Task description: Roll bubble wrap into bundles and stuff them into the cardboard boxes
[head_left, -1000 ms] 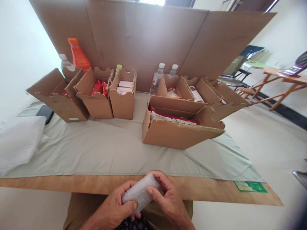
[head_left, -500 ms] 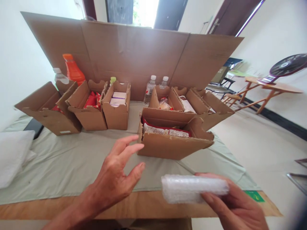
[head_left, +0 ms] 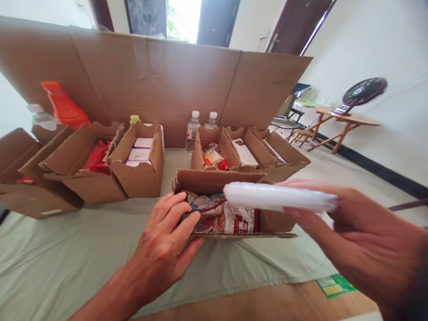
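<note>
At the left end of the nearest cardboard box (head_left: 277, 225), my left hand (head_left: 170, 236) grips the corner, fingers over the rim and thumb against the front wall. Inside that box lie printed snack packets (head_left: 217, 218), one with red and white lettering. My right hand (head_left: 347, 223) pinches a folded, whitish piece of bubble wrap (head_left: 267, 196) between thumb and fingers. It hovers above the right half of the box and hides part of the contents and back wall.
Several open cardboard boxes (head_left: 137, 183) with packets stand behind, left and right. Water bottles (head_left: 193, 133) and an orange bottle (head_left: 65, 104) stand before a tall cardboard panel (head_left: 167, 80). A green cloth (head_left: 117, 249) covers the table; a green packet (head_left: 336, 285) lies at its front edge.
My left hand has moved forward onto the box corner. My right hand has raised the bubble wrap from near the table's front edge to above the box. The view has shifted right.
</note>
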Demonstrator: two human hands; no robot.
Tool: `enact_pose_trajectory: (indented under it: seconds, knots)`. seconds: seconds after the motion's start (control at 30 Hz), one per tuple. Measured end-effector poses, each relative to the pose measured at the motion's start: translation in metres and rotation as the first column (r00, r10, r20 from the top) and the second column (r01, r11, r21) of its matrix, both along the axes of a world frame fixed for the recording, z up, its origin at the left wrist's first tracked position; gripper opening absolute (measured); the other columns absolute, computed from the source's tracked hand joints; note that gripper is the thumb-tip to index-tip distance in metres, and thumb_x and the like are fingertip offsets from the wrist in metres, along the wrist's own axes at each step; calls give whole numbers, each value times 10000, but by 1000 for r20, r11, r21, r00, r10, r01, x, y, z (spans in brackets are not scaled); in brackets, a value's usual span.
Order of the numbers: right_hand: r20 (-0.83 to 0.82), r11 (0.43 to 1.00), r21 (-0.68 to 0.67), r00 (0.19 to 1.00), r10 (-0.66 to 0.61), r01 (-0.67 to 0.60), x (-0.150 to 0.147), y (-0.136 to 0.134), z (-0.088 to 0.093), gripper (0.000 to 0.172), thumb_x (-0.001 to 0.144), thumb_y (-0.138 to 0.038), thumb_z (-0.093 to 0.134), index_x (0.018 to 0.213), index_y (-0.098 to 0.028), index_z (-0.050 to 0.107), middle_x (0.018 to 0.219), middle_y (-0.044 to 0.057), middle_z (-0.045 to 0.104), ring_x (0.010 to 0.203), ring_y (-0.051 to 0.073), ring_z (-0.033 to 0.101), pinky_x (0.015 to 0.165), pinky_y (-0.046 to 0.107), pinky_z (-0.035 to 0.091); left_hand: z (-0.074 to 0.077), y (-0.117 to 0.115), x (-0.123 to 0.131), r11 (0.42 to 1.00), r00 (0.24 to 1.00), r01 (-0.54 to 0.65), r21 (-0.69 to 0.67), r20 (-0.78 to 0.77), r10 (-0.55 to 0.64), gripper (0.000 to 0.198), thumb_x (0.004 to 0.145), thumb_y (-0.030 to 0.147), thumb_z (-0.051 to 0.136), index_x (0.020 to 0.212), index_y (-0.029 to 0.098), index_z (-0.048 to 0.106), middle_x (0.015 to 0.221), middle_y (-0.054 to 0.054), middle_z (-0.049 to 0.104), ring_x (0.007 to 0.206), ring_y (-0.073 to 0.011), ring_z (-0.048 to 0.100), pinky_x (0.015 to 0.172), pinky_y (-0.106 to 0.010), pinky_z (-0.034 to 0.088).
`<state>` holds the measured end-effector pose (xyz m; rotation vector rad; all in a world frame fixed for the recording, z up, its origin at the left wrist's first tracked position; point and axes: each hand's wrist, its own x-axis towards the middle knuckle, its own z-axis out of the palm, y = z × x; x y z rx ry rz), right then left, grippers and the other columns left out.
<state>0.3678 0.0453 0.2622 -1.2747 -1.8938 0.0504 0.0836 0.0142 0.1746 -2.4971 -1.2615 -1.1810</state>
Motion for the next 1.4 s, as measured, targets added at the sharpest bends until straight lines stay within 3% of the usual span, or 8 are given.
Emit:
enact_pose_trajectory:
  seconds: [0.1, 0.2, 0.5, 0.83, 1.07, 1.2, 1.27, 1.4]
  knots:
    - [156, 954, -26, 942, 298, -298, -35, 28, 10, 170, 990, -299, 561, 1098, -263, 687, 1018, 6, 746, 801, 139, 676, 740, 244, 510, -2, -5, 1, 1000, 1000, 16, 2, -10, -16, 344, 901, 139, 643, 1241, 133, 593, 1170, -144, 640, 1374, -324, 454, 1186, -546, 366]
    - [332, 905, -153, 842, 424, -396, -60, 51, 6, 171, 939, -201, 525, 998, -236, 681, 970, 12, 744, 821, 165, 684, 738, 253, 490, -4, -6, 1, 1000, 1000, 18, 2, -10, -18, 361, 889, 128, 640, 1247, 133, 594, 1161, -137, 639, 1372, -314, 455, 1206, -532, 341]
    - [440, 842, -487, 767, 467, -233, -89, 73, -16, 43, 933, -202, 651, 895, -188, 666, 816, 15, 729, 721, 188, 662, 636, 265, 412, -7, -4, 1, 998, 998, 63, -7, -4, -63, 394, 860, 92, 632, 1252, 94, 597, 1188, -137, 611, 1394, -305, 415, 1251, -513, 266]
    - [716, 853, -515, 588, 376, 81, -83, 96, -29, 268, 991, -273, 585, 870, -128, 776, 883, 165, 778, 831, 287, 746, 658, 302, 471, -8, -1, 0, 998, 998, 56, -4, 31, -56, 353, 880, 70, 621, 1230, 111, 602, 1169, -133, 630, 1375, -305, 454, 1231, -537, 315]
    - [762, 862, -464, 587, 273, 201, -69, 83, 1, 353, 1009, -394, 552, 939, -129, 775, 914, 179, 771, 879, 338, 738, 703, 358, 499, -7, 11, -1, 999, 997, 42, 3, 70, -42, 274, 911, 131, 634, 1184, 121, 611, 1134, -127, 647, 1346, -302, 486, 1185, -513, 395]
    - [669, 898, -425, 630, 395, -113, -76, 67, 11, 275, 1036, -285, 494, 1056, -179, 747, 1072, 112, 762, 1033, 289, 700, 874, 362, 485, -6, 14, 0, 999, 995, 36, 4, 88, -37, 270, 914, 132, 625, 1183, 134, 599, 1147, -126, 640, 1337, -304, 492, 1167, -522, 417]
    - [567, 800, -511, 576, 588, -314, -80, 71, 3, 284, 1051, -275, 468, 1039, -190, 739, 1082, 85, 760, 1016, 249, 695, 872, 323, 475, -5, 16, -1, 1000, 996, 26, 6, 82, -27, 280, 915, 138, 628, 1192, 137, 594, 1150, -124, 636, 1330, -305, 492, 1163, -527, 418]
    - [446, 666, -670, 540, 714, -327, -79, 92, -14, 401, 1083, -325, 393, 894, -192, 722, 894, 65, 765, 783, 215, 692, 708, 289, 455, -6, 21, -3, 1000, 997, 29, -5, 75, -29, 282, 911, 158, 640, 1189, 145, 596, 1148, -115, 636, 1324, -304, 497, 1146, -503, 431]
